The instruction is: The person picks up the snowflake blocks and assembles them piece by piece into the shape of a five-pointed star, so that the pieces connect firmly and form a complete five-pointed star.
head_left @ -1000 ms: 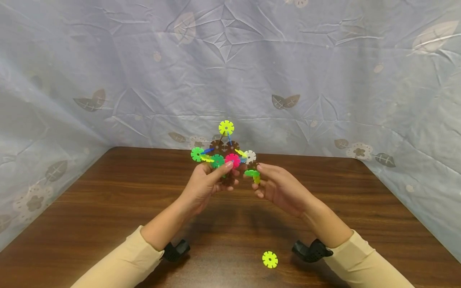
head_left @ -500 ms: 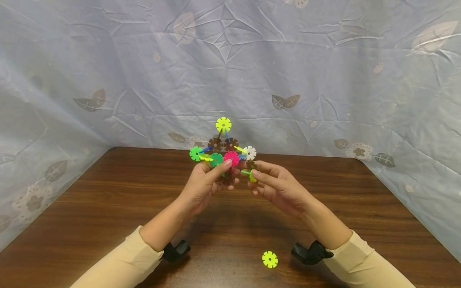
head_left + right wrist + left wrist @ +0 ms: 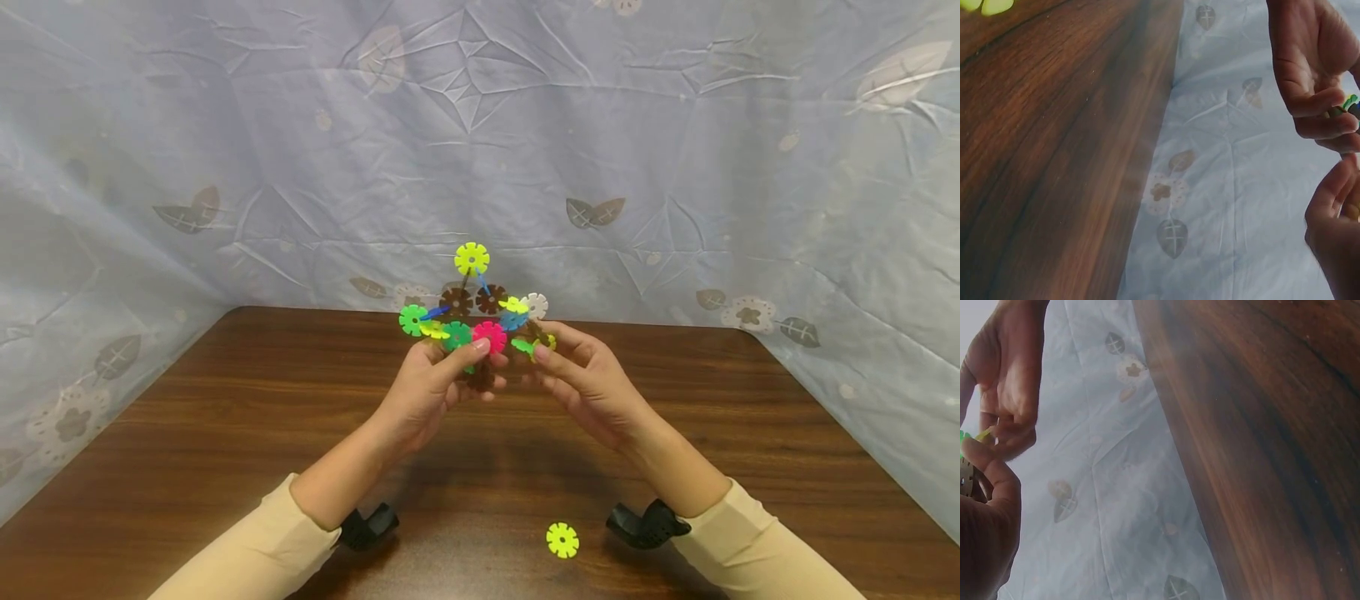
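Both hands hold up a star-like build of slotted plastic discs above the table in the head view. Its top is a yellow disc (image 3: 472, 259), with two brown discs (image 3: 456, 302) below. My left hand (image 3: 431, 379) pinches the build at the pink disc (image 3: 489, 337), thumb in front. My right hand (image 3: 592, 379) pinches the lower right part, its thumb by a yellow-green disc and a bright green disc (image 3: 522, 345). A white disc (image 3: 536, 306) and a blue disc (image 3: 513, 321) sit just above those fingers. The fingers hide some lower discs.
A loose yellow disc (image 3: 562, 540) lies on the brown wooden table (image 3: 465, 500) near its front edge. Black wrist mounts (image 3: 648, 525) sit under both forearms. A patterned pale curtain (image 3: 480, 167) hangs behind the table and at both sides.
The build's right side has tilted up and to the right, the white disc rising. The right thumb and fingers have shifted their grip around the green and yellow discs. The left hand has barely moved.
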`<state>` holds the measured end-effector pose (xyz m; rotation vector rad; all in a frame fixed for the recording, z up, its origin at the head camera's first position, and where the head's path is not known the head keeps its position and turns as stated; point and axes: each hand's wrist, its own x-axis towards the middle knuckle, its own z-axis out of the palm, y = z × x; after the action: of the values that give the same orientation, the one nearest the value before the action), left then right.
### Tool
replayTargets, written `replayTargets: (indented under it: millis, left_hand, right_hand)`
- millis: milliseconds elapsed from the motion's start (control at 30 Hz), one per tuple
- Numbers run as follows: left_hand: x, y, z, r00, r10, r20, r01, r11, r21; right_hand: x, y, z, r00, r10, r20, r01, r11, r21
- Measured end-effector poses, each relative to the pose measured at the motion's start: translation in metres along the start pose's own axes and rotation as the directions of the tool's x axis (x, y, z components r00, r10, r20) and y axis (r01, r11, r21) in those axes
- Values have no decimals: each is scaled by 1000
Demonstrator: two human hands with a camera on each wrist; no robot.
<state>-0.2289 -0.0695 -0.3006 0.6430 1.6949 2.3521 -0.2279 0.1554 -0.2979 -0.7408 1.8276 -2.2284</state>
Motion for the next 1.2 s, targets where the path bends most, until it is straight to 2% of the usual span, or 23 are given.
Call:
replayTargets:
  millis: [367, 567, 867, 1033, 1200]
  left_hand:
    - [-3, 0, 6, 1000, -12, 23, 13, 1000, -15]
    - [-4, 0, 7, 999, -1, 34, 1, 1000, -8]
    - [-6, 1, 6, 996, 16, 92, -22, 998, 64]
    - [-5, 1, 7, 996, 30, 79, -40, 991, 129]
    - [-5, 0, 7, 996, 62, 70, -74, 980, 183]
  right_hand:
    - [1, 3, -2, 993, -101, -54, 99, 995, -28]
    - [1, 3, -5, 990, -141, -19, 140, 988, -63]
    - [-1, 2, -10, 982, -188, 6, 186, 963, -194]
    - [0, 0, -12, 974, -223, 36, 225, 947, -231]
    - [-1, -5, -11, 974, -224, 36, 223, 921, -318]
